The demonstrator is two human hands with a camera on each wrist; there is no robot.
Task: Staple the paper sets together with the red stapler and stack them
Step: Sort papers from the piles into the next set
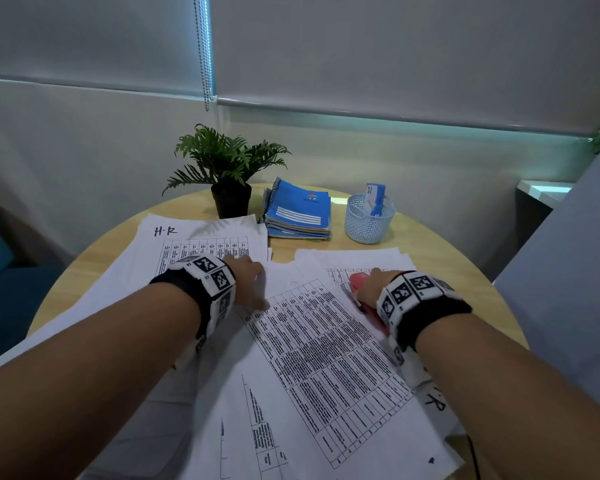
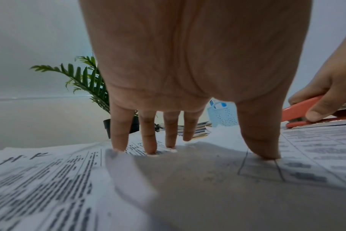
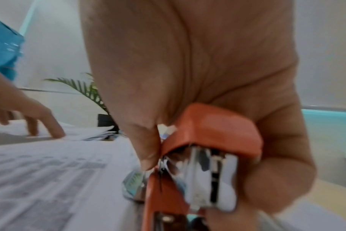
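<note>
Nearest the viewer, printed sheets (image 1: 326,358) covered in tables are spread loosely over a round wooden table (image 1: 492,306), overlapping at different angles. One sheet at the right edge is marked with handwritten letters.

On these sheets the left hand (image 1: 248,284) is placed with its fingers (image 2: 148,132) straight and spread; the fingertips and the thumb are pressed down on the paper, and nothing is grasped. In the left wrist view most fingertips are seen touching the page, while one is lifted slightly above it.

To the right, the red stapler (image 1: 359,292) is held in the right hand (image 1: 373,287), just above or on the right-hand sheets; contact with the paper cannot be made out. The fingers are wrapped over its top and the thumb is set against its side, as is shown in the right wrist view, where the metal inner part (image 3: 207,179) is seen under the red cover. The two hands are kept apart, with a printed page between them.

Farther back, a second pile of paper (image 1: 201,244) headed "H.R" is laid at the left. Behind it a potted plant (image 1: 227,168) is stood, beside a stack of blue notebooks (image 1: 298,213), and a pale blue mesh cup (image 1: 369,218) holding a small box is set to the right.
</note>
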